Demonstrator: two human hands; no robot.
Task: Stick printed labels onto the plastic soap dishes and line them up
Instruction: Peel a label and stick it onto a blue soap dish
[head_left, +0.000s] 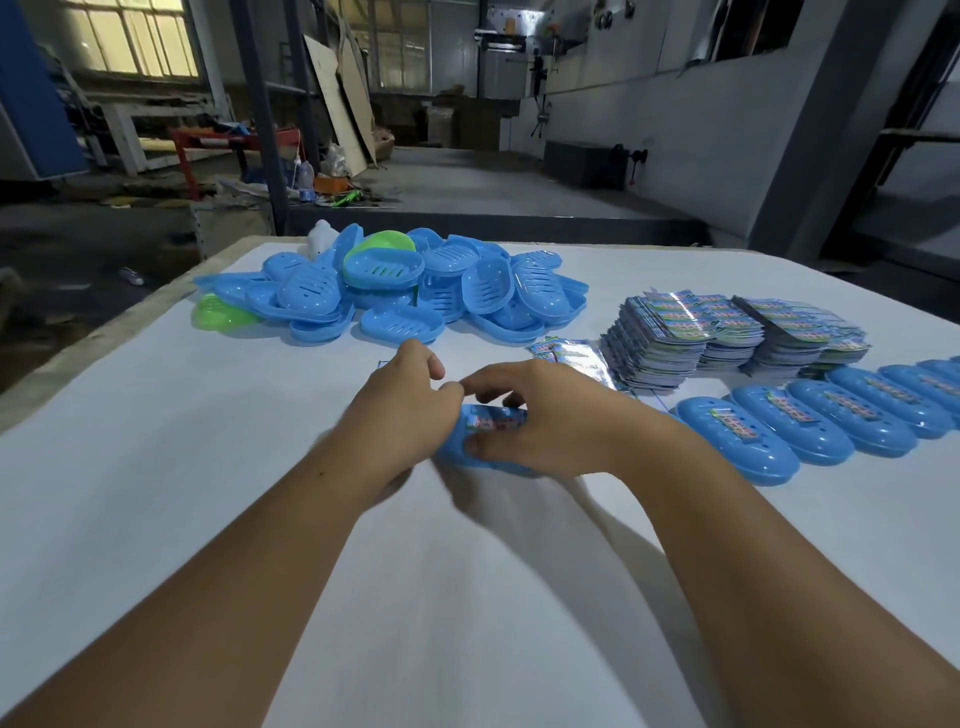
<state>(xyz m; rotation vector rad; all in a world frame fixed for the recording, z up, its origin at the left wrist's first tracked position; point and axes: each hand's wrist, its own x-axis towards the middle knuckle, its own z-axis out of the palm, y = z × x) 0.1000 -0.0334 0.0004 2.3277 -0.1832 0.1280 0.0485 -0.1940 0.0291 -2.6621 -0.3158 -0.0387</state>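
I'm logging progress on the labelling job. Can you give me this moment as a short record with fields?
in hand: blue soap dish with a printed label on top
left hand: grips the dish's left end
right hand: holds the dish, fingers on the label
labelled row: blue dishes lined up at right
unlabelled pile: blue, some green, far side
label stacks: beyond the row
surface: white table

blue soap dish (457, 451) mid-worktop with label (497, 418) on top, labelled blue dishes (810, 423) rowed right, unlabelled dish pile (395, 288) behind, label stacks (727, 332) far right
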